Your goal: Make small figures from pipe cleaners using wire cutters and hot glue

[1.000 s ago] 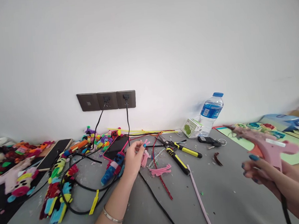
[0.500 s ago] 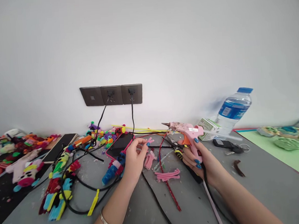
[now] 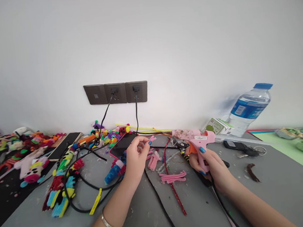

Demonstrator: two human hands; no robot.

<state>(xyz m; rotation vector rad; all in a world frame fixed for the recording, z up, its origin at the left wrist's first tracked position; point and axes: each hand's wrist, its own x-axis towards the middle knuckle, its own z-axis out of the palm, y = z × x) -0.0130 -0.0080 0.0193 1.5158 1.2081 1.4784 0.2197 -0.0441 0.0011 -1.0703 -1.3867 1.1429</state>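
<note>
Between thumb and fingertips, my left hand pinches a small piece of pink pipe cleaner. A pink hot glue gun with an orange trigger is gripped in my right hand, its front end pointing left toward the pinched piece. Below my left fingers lies a small pink pipe-cleaner figure. Closer to me is a bundle of short pink pipe cleaners, lying across a red glittery stem. Pliers with black and yellow handles lie partly hidden beneath my right hand.
Finished pipe-cleaner dolls and a looped black cable lie at the left. A tilted-looking water bottle, a small box, a car key and a brown curl are at the right. Wall sockets hold two plugs.
My right hand has swung the glue gun in from the far right to beside my left hand. My left hand keeps its pinch. The view has turned slightly.
</note>
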